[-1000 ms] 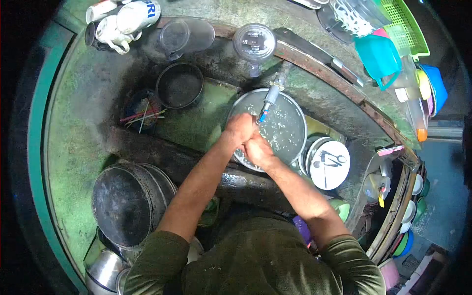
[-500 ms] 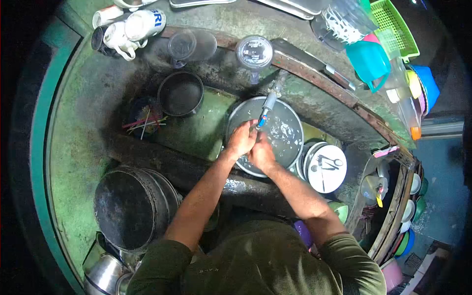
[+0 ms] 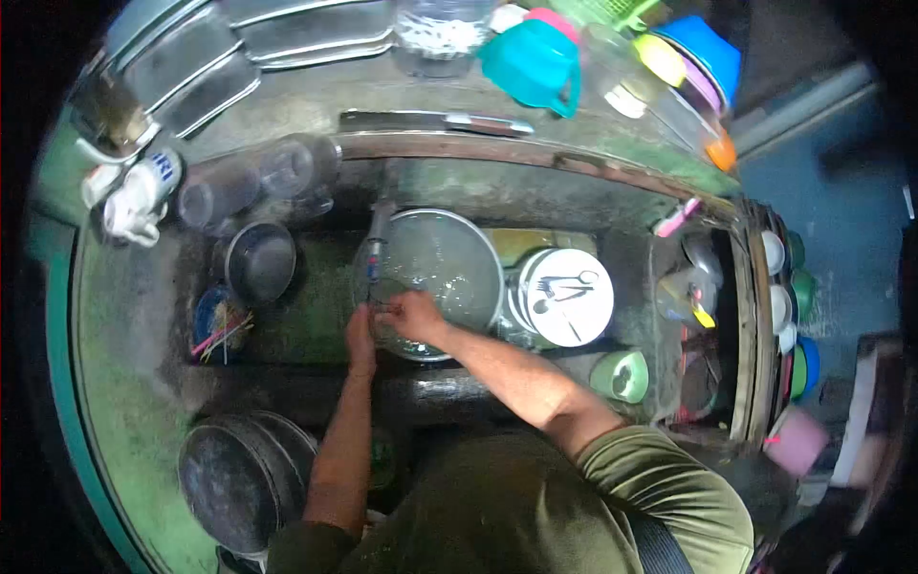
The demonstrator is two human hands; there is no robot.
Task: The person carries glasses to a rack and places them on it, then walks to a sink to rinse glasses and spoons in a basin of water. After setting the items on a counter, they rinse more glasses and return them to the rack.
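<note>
A large round metal basin (image 3: 497, 277) of water sits below a tap (image 3: 374, 251). My left hand (image 3: 360, 337) is at the basin's left edge, just under the tap, with its fingers closed. Close beside it my right hand (image 3: 417, 318) is curled over the water, its fingertips pointing toward the left hand. A faint see-through shape shows between the hands, but I cannot make out what it is. Right of the basin, a stack of white plates (image 3: 593, 320) carries forks and spoons (image 3: 569, 285).
A dark pot (image 3: 261, 261) and a blue bowl of straws (image 3: 222, 320) stand left. A green bowl (image 3: 620, 376) sits at right. Clear jugs (image 3: 301, 165), a knife (image 3: 488, 124) and a teal jug (image 3: 532, 62) line the ledge. A blackened pot (image 3: 229, 483) is lower left.
My view has shifted and turned. Both hands have moved from the basin's middle front toward its left side, and my right hand now comes in more from the side.
</note>
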